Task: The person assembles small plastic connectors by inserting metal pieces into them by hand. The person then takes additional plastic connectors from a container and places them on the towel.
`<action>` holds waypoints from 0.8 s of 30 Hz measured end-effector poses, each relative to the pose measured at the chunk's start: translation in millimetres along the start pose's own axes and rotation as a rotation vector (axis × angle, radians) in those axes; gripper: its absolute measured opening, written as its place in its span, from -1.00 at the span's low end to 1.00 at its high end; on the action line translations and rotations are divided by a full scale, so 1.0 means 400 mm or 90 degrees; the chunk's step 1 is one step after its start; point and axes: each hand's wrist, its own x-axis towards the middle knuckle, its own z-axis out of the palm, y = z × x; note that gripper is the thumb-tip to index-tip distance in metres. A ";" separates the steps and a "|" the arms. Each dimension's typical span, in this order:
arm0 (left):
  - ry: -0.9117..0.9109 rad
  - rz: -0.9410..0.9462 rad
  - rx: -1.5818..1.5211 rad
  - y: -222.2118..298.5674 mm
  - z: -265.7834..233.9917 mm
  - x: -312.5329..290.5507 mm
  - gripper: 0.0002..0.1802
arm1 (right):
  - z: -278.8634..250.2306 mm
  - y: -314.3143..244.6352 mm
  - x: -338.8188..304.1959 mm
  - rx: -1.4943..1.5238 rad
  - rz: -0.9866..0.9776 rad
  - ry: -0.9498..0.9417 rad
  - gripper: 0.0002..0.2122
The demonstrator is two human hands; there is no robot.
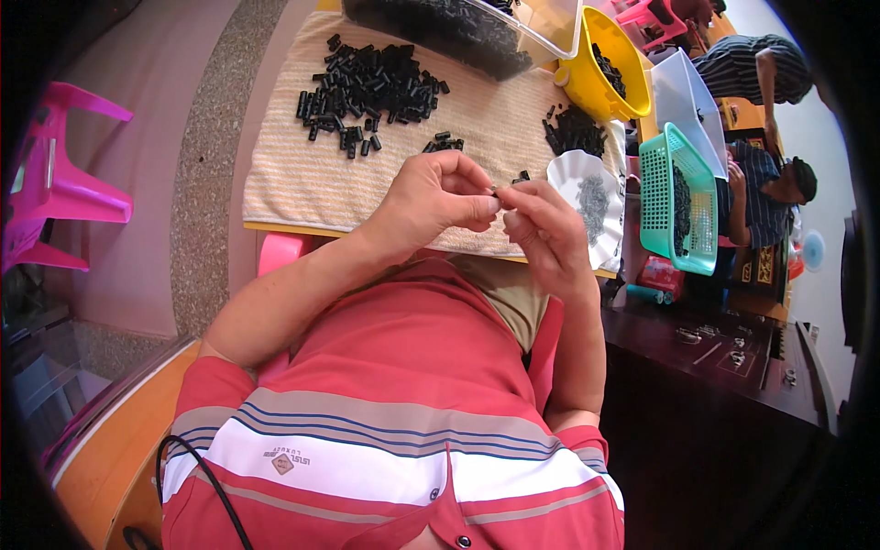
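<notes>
Left hand [438,200] and right hand [553,229] grip a small dark part [495,192] between fingertips above the near side of the towel [298,188], its long axis and direction too obscured to determine.

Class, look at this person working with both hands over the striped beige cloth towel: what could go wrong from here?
1. The tiny dark piece, pinched by the bare left hand and bare right hand, could slip and drop.
2. The white fluted dish of small translucent grey pieces sits near the edge of the striped beige cloth towel, beside the right hand; a nudge might spill it.
</notes>
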 end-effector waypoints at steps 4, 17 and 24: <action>0.035 0.042 0.012 0.010 -0.019 0.013 -0.81 | -0.008 0.050 0.045 0.003 0.076 0.076 -0.83; 0.125 0.073 -0.047 0.049 -0.047 0.027 -0.80 | 0.038 0.107 0.177 -0.335 0.078 -0.180 -0.86; 0.106 0.062 -0.059 0.047 -0.050 0.027 -0.80 | 0.033 0.124 0.148 -0.333 0.029 -0.152 -0.85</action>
